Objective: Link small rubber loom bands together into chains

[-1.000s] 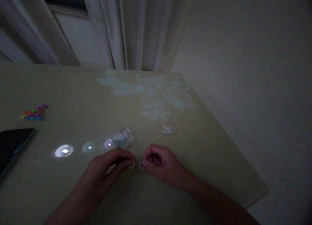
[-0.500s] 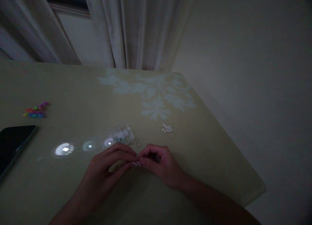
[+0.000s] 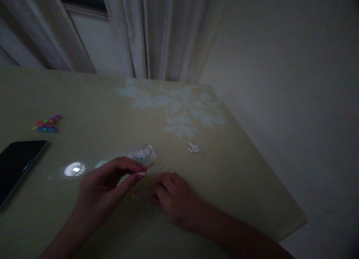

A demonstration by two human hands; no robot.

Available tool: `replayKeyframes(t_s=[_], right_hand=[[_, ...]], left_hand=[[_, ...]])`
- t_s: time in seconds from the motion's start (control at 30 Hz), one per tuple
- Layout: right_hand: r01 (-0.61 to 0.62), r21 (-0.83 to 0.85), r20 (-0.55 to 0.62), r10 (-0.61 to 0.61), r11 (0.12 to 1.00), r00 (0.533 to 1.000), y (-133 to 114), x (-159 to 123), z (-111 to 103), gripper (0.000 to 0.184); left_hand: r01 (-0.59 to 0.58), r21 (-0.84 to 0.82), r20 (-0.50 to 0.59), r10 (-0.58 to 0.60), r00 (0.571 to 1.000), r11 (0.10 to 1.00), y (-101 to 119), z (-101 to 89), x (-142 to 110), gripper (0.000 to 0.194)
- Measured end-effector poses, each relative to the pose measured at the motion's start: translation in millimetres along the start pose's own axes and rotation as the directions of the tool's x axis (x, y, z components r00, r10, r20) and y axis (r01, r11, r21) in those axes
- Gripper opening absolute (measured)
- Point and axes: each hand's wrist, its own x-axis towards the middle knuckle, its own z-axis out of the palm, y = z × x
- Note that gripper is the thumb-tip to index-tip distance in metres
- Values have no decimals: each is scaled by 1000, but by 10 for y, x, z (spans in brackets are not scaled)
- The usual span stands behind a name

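Observation:
My left hand (image 3: 108, 186) is raised a little over the table, its thumb and fingertips pinching a small pale band (image 3: 142, 173). To the right, my right hand (image 3: 175, 201) rests low on the tabletop with its fingers curled down; what lies under its fingertips is hidden. Between the hands are several thin rings, among them a yellow ring (image 3: 129, 198) and a pinkish ring (image 3: 136, 191). Just beyond my left fingertips sits a clear compartment box (image 3: 144, 151) with pale green rings in one section. Beside the box lies a single white ring (image 3: 160, 164).
Small white pieces (image 3: 194, 147) lie on a clear sheet right of the box. At the left are a dark phone (image 3: 21, 163) and a pile of colourful little pieces (image 3: 47, 125). The table's right edge (image 3: 260, 154) slants away beside a wall; curtains (image 3: 168, 34) hang behind.
My hands, together before, have parted. The left moved left and up with the pale band, and the right dropped to the tabletop. Rings on the table between them now show.

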Motion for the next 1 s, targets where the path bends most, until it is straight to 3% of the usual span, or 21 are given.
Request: replayKeyframes(t_s=[0.07,0.2,0.27,0.4,0.5,0.6,0.7,1.0], right_hand=[[-90,208,-9,94,974,996,-17,17,-84,13],[-143,648,-113,280,748,953,-28,61,-271,9],[-112,731,-143,311,674,940,-38,73,-322,11],[-80,801,-121,291,593,949,-47,79,-318,13],[-95,781,-135,316,617,939,22,93,-266,12],[-148,612,-218,345,777,913,155,121,-204,8],[-216,363,-212,306,907,928,266,145,-156,17],[-271,113,-145,286,956,947,285,159,-73,3]], left_hand=[[-23,50,38,21,999,998,5,-22,18,8],[-95,25,255,85,963,995,17,4,57,19],[-65,2,310,61,949,998,18,54,65,19],[-53,16,321,45,946,998,8,132,58,18],[-73,11,309,66,949,997,-4,132,43,17],[-23,-3,261,23,965,1000,1,115,18,16],[35,-8,202,-32,979,999,32,101,2,15],[-83,40,176,75,982,996,47,30,85,14]])
